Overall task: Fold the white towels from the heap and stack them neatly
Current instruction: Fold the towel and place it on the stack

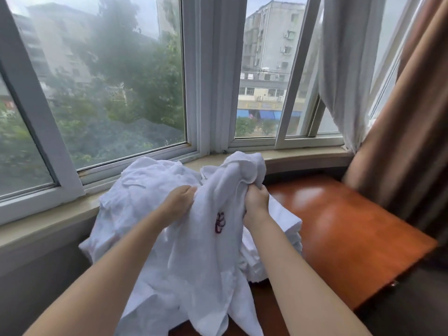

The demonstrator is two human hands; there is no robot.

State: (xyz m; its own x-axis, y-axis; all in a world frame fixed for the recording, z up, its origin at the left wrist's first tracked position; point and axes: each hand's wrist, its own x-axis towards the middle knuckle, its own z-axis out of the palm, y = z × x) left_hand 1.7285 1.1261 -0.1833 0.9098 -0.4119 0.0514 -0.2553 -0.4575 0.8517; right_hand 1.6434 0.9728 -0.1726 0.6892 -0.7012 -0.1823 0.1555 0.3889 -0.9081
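Between both hands, left grip (180, 202) and right grip (257, 198) clench the raised towel (206, 238).

bare table (344, 226) right (glossy), towel heap (145, 190) left

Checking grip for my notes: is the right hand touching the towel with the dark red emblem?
Touching. Head view: right hand grips a bunched fold of the towel.
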